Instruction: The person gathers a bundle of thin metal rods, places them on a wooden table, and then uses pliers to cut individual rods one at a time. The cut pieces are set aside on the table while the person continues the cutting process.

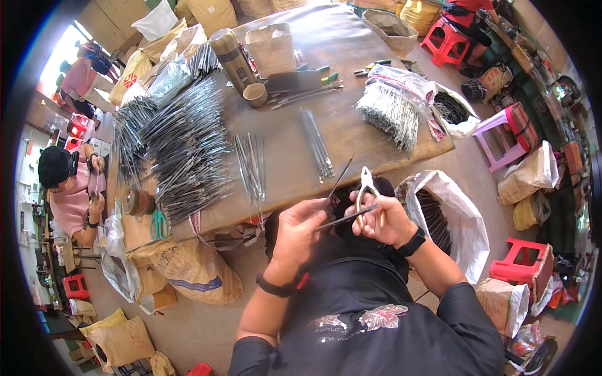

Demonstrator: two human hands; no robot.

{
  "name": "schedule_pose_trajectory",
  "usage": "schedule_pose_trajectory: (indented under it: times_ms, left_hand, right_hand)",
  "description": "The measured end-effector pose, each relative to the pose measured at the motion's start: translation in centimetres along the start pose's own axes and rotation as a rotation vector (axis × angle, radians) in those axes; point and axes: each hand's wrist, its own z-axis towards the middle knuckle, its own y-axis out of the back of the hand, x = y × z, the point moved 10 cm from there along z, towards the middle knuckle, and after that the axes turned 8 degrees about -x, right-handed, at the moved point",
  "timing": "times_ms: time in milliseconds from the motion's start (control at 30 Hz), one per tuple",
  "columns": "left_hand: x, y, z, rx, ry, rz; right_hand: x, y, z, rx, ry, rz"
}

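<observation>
My left hand (298, 230) is closed around thin dark metal rods (339, 181), one slanting up past the fingers. A second dark strip (348, 217) runs from the left fingertips across to my right hand (392, 223). That hand is closed on a pair of pliers (365, 186) with pale jaws pointing up and light orange handles. Whether the right fingers also grip the strip cannot be made out. Both hands are just off the table's near edge. On the table beyond them lie a small bundle of grey rods (318, 145) and a looser bunch (250, 168).
A large heap of dark rods (188, 144) covers the table's left side. A bag of silvery rods (390, 113) lies right, a thermos (232, 59) and cup (255, 94) at the back. A white sack (467, 219) stands by my right arm. A co-worker (70, 194) sits left.
</observation>
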Motion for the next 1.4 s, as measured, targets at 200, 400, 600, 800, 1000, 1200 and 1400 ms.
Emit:
schedule_pose_trajectory:
  times_ms: [200,400,600,800,1000,1200,1400]
  left_hand:
    - [-1.2,-0.2,-0.2,-0.039,-0.070,0.101]
    - [-1.4,-0.1,-0.4,-0.067,-0.085,0.118]
    - [-1.1,0.1,-0.5,-0.060,-0.065,0.163]
    - [-4.0,-0.1,-0.6,-0.088,-0.391,0.542]
    - [-6.5,0.8,-2.7,-0.244,-0.618,0.984]
    - [-6.8,5.4,-0.8,-0.481,-0.692,0.956]
    - [-7.3,14.4,4.3,-0.746,-0.514,1.204]
  right_hand:
    - [0.4,0.4,-0.5,-0.109,0.163,-1.108]
    - [3.3,-2.5,-1.9,-0.160,0.717,-1.586]
    - [4.1,-2.6,-2.5,-0.267,0.767,-1.720]
    - [4.3,-2.2,-2.3,-0.333,0.720,-1.740]
    - [4.2,-1.7,-0.9,-0.368,0.648,-1.684]
    - [3.4,-1.8,0.7,-0.295,0.648,-1.554]
    - [4.1,1.1,0.7,-0.366,0.448,-1.154]
